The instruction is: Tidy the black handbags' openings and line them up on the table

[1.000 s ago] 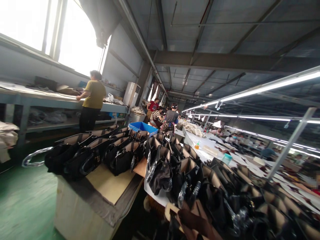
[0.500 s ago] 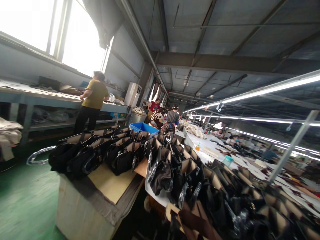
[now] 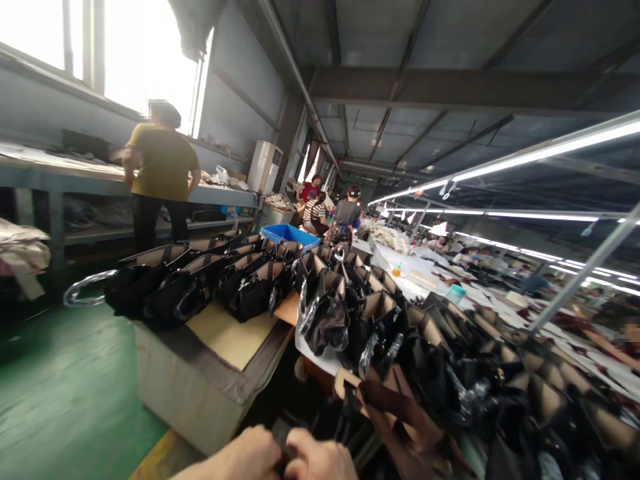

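Observation:
At the bottom edge, my left hand (image 3: 253, 453) and my right hand (image 3: 319, 457) are close together, knuckles up, both with curled fingers. Something dark shows between them, but I cannot make out what they hold, if anything. Just right of my right hand, a dark brown strap-like piece (image 3: 395, 407) hangs by a light tan frame edge (image 3: 345, 383). Ahead of both hands stand rows of black handbags (image 3: 325, 320) with tan linings, some handles wrapped in clear plastic.
A pale box-like stand (image 3: 180, 387) bears more bags, with a tan board (image 3: 233, 333) on top. Behind is a blue bin (image 3: 290, 235). A person in a yellow shirt (image 3: 163, 163) stands by the left workbench (image 3: 220, 198). Green floor (image 3: 95, 393) lies at left.
Both my hands have come into view at the bottom. The view has tilted down. The person in yellow has turned their back towards me and appears larger.

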Tool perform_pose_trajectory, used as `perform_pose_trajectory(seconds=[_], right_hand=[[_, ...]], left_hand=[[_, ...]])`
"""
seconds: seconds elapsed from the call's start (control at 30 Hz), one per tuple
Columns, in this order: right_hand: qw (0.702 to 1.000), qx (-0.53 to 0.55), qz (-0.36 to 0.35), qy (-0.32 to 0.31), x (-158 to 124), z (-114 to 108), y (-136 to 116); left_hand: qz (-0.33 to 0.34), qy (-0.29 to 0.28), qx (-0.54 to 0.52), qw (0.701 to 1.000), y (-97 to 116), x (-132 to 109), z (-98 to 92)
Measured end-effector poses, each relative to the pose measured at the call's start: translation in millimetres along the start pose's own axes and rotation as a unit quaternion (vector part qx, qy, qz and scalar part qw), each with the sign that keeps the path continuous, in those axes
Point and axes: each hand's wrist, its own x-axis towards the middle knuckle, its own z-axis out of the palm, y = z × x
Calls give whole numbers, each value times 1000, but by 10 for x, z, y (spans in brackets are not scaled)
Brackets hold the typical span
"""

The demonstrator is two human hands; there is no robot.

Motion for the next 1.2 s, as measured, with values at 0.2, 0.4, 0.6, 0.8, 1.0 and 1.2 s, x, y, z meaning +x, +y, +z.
perform_pose_trajectory(seconds=[0.2, 0.4, 0.6, 0.8, 1.0, 1.2], right_hand=[[969, 226, 100, 14, 45, 70, 88], [950, 271, 156, 10, -95, 18, 209], [967, 185, 171, 32, -103, 146, 9], [995, -2, 90, 29, 62, 246, -86], [999, -17, 43, 3, 135, 204, -31], [997, 79, 15, -1, 185, 284, 121]], left_hand=[[-35, -3, -10, 999, -217, 190, -93], [-47, 16, -35, 998, -278, 199, -108], [-47, 18, -58, 997, -278, 183, -62], [-35, 27, -25, 999, -216, 138, -44], [-59, 53, 167, 983, -119, 164, -62], [10, 4, 297, 955, -37, 336, -68]])
